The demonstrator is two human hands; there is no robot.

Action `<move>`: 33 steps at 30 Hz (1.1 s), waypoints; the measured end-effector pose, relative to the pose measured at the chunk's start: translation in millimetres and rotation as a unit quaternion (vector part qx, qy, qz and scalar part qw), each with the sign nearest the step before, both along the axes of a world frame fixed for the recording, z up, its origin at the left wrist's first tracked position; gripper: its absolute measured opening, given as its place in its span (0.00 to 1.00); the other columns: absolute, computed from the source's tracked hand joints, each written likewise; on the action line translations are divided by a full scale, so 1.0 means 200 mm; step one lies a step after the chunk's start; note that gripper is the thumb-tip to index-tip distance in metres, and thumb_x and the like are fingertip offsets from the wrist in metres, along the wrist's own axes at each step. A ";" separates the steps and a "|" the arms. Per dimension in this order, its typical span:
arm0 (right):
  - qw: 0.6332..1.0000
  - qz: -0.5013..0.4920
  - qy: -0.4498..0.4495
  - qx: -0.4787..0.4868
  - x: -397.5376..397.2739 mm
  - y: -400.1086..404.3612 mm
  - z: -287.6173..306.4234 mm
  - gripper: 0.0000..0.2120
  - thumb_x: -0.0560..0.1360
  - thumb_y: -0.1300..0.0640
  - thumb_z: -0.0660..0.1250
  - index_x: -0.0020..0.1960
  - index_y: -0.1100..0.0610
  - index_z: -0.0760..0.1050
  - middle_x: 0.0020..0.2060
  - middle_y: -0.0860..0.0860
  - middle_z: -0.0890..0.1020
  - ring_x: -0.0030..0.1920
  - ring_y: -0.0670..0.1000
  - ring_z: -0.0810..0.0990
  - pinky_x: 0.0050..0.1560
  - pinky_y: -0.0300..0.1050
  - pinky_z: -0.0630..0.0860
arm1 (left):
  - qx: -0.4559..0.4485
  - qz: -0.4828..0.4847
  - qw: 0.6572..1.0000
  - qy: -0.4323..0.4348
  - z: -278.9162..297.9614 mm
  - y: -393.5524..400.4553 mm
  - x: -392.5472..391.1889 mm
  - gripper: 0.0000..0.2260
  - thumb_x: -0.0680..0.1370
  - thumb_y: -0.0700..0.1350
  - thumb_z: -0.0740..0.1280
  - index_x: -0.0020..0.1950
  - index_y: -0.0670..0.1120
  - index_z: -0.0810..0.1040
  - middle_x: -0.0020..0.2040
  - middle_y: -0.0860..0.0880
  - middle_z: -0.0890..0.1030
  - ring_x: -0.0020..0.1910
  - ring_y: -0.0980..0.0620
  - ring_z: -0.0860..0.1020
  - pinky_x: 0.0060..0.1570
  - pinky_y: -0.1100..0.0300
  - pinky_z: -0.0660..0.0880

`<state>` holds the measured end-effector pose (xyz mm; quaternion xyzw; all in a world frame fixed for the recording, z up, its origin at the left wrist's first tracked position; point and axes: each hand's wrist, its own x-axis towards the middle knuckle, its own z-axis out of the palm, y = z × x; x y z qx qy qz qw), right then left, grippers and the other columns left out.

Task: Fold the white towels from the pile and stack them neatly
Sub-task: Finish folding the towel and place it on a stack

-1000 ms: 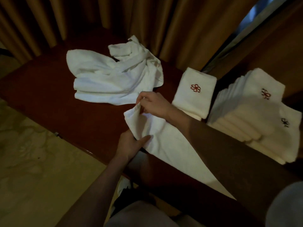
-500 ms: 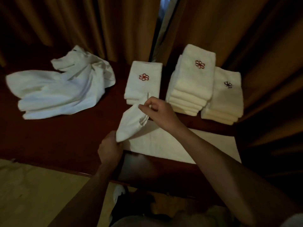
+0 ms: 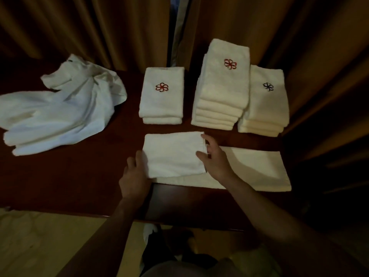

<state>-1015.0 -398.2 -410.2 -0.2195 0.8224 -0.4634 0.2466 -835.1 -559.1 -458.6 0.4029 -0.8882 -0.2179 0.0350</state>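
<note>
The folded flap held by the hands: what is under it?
Under the folded flap lies the same towel's lower layer, visible to its right. The part beneath the flap, and the table under that, are covered.

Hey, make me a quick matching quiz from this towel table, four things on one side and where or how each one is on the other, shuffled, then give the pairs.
Things
1. unfolded pile
2. tall stack
3. black-logo stack
4. towel being folded

Descriptions
A. far right of the table
B. under both hands, one end folded over
C. crumpled at the left
D. red flower on top, middle of the three stacks

Pairs: 1-C, 2-D, 3-A, 4-B
</note>
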 end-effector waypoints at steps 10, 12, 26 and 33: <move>0.992 -0.065 0.023 0.109 0.03 0.06 -0.15 0.33 0.79 0.56 0.65 0.79 0.49 0.54 0.69 0.54 0.73 0.65 0.56 0.74 0.58 0.43 0.68 | 0.006 -0.137 0.991 0.007 -0.04 -0.02 0.00 0.43 0.75 0.53 0.69 0.81 0.51 0.46 0.80 0.43 0.48 0.68 0.39 0.62 0.53 0.43 0.77; 0.992 -0.069 0.016 0.107 0.05 0.08 -0.17 0.32 0.79 0.57 0.65 0.79 0.50 0.55 0.70 0.54 0.72 0.67 0.56 0.73 0.59 0.42 0.67 | 0.003 -0.197 0.980 0.036 -0.04 -0.06 0.03 0.46 0.73 0.63 0.67 0.82 0.50 0.46 0.81 0.45 0.46 0.69 0.39 0.63 0.55 0.45 0.75; 0.995 -0.095 0.016 0.020 0.07 0.11 -0.18 0.28 0.79 0.56 0.67 0.77 0.55 0.62 0.67 0.45 0.72 0.66 0.43 0.70 0.59 0.26 0.67 | 0.297 -0.185 0.934 0.067 0.12 -0.48 -0.49 0.09 0.79 0.50 0.69 0.59 0.54 0.82 0.58 0.55 0.80 0.60 0.56 0.77 0.65 0.56 0.72; 0.978 -0.172 -0.106 -0.052 0.03 0.12 -0.17 0.28 0.78 0.56 0.70 0.75 0.48 0.64 0.61 0.47 0.77 0.56 0.41 0.78 0.49 0.33 0.78 | 0.294 -0.261 0.920 -0.014 0.09 -0.58 -0.53 0.09 0.75 0.60 0.70 0.44 0.57 0.84 0.45 0.55 0.83 0.48 0.55 0.81 0.53 0.54 0.77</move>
